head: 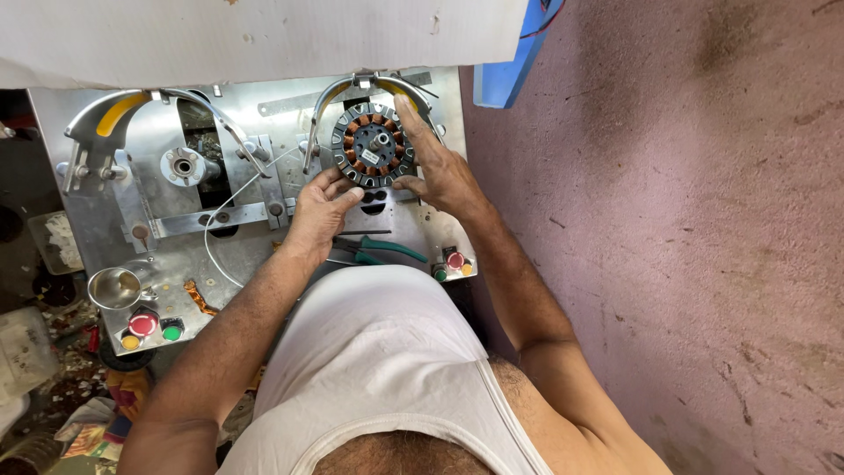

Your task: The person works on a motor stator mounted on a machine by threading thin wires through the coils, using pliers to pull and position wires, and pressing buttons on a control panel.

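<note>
A round black stator [373, 146] with copper windings sits on the right spindle of a metal winding machine [246, 123]. My left hand [321, 211] grips its lower left rim with thumb and fingers. My right hand [438, 163] holds its right side, index finger stretched up along the rim. A curved metal guide arm with a yellow insert [338, 92] arches over the stator.
The left spindle [183, 165] stands bare under a second curved guide [123, 110]. Green-handled pliers [382, 251] lie below my hands. A small metal cup [114, 288], red, green and yellow buttons [145, 327], a white wire [215, 229] and a blue object [501, 75] are nearby.
</note>
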